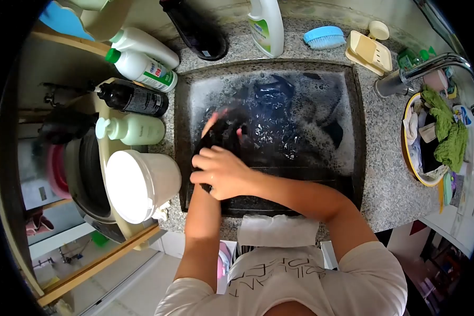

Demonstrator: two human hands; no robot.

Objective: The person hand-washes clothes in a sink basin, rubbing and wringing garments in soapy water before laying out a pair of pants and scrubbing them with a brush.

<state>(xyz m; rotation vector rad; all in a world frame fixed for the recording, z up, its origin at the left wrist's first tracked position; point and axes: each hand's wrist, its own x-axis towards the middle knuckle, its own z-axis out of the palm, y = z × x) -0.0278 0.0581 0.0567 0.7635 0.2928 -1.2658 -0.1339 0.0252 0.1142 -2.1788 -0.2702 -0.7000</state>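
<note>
A wet black cloth (229, 129) is bunched between my two hands above the left part of the sink. My right hand (218, 171) is closed on its near end, its fingers curled around the fabric by my left wrist. Most of my left hand (210, 124) is covered by the cloth and blurred; some fingers show at its edges, gripping it. Dark laundry (274, 97) lies in the soapy water to the right of my hands. The sink (359, 131) has a dark stone rim, with a ridged dark slope at its near side.
A white bucket (137, 184), a pale green pump bottle (134, 130) and several other bottles stand left. Behind the sink are a white spray bottle (267, 31), a blue brush (324, 38) and a soap dish (368, 52). At right are a faucet (392, 84) and a basin of cloths (410, 152).
</note>
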